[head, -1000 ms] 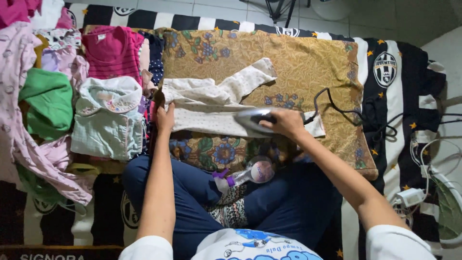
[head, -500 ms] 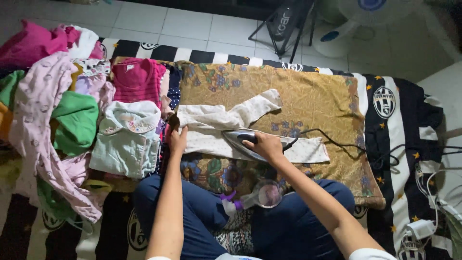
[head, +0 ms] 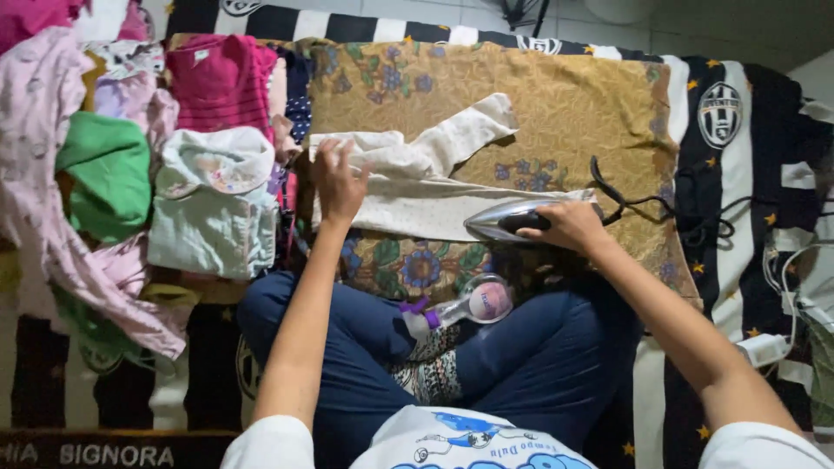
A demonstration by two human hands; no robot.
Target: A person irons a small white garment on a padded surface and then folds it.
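Spread over the floor, a golden floral cloth [head: 556, 113] carries the cream garment [head: 417, 187], left hand [head: 337, 181] pressing its left end flat, right hand [head: 569, 227] closed round the iron [head: 512, 219] at the right end, creases remaining far-side.

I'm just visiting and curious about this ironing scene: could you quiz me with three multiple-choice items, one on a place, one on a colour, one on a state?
1. Where does the clear spray bottle with the purple nozzle lie?
A on the person's lap
B on the clothes pile
C on the tiled floor

2. What colour is the patterned cloth under the cream dotted garment?
A blue
B mustard yellow
C white

3. What is the right hand doing?
A resting open
B gripping the silver iron
C holding the cord

A: it rests between the legs.
B: mustard cloth with flowers.
B: fingers wrap the handle, while the left hand presses the garment.
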